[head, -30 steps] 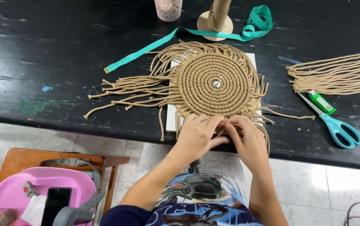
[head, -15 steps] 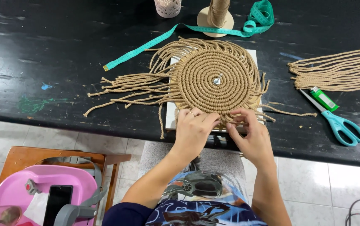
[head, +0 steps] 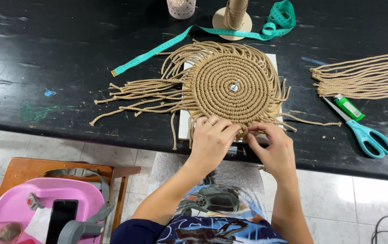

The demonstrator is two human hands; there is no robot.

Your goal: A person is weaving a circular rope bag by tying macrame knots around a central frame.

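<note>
Jute mat (head: 232,86) edge pinched by curled left hand (head: 212,140) and right hand (head: 273,147).

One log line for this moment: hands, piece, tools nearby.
left hand: pinching near rim of round woven cord mat | right hand: pinching same rim | scissors, lighter: idle at right | tape measure: behind mat

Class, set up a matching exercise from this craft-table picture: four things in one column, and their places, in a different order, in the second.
Things
1. scissors
2. tape measure
3. round woven mat
4. loose cord bundle

Places
A. on a white board, at both hands' fingertips
B. at the table's right end, above the lighter
C. curling around the spool base at the far edge
D. near the front right edge

Pairs: 1-D, 2-C, 3-A, 4-B
</note>
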